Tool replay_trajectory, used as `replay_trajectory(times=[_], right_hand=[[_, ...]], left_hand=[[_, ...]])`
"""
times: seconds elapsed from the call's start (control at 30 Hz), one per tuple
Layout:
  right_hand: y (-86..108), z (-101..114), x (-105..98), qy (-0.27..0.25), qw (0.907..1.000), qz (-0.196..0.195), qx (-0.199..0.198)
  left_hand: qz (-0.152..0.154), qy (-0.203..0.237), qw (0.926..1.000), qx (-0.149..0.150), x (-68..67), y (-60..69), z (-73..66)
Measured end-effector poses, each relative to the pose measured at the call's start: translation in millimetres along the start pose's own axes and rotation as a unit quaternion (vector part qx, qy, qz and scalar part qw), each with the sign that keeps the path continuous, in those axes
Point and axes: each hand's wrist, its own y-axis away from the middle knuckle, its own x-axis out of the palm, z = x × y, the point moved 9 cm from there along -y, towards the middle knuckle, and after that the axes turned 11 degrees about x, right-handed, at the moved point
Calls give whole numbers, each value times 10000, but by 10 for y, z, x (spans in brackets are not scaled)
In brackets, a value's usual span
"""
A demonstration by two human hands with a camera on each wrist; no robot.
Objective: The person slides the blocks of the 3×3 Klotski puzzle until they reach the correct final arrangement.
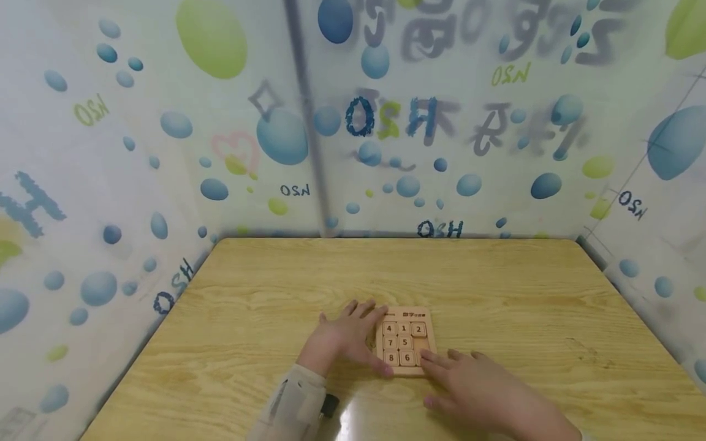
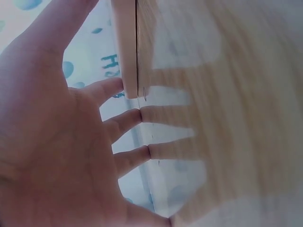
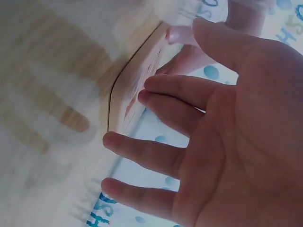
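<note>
A wooden number slide puzzle (image 1: 404, 371) lies flat on the table in the head view, its tiles reading 4 1 2, 7 5 and a gap, then 8 6 with the last spot under fingertips. My left hand (image 1: 353, 335) spreads along the puzzle's left side, thumb at the lower left corner and index finger at the upper left. With its fingers stretched out, my right hand (image 1: 474, 386) touches the lower right of the board. In the right wrist view, the index and middle fingertips (image 3: 147, 90) meet the puzzle's face (image 3: 137, 80). The tile beneath them is hidden.
The wooden table (image 1: 248, 288) reaches back to a patterned wall (image 1: 485, 159) with blue and green drops. Side walls stand close at left and right. A small black piece (image 1: 330, 405) shows beside the left wrist's pale band (image 1: 295, 398).
</note>
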Motion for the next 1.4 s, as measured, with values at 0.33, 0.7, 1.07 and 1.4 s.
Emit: replay_trajectory(times=[0.33, 0.7, 1.07, 1.4], right_hand=[[89, 10, 96, 14, 9998, -77, -195], [40, 18, 54, 174, 9991, -329, -213], [-9, 4, 12, 133, 9989, -412, -198], [-25, 16, -14, 133, 9979, -560, -301]], left_hand=[[-2, 8, 10000, 0, 0, -16, 14], [9, 78, 10000, 26, 18, -21, 16], [11, 121, 9999, 18, 14, -12, 14], [34, 131, 9999, 4, 18, -11, 17]])
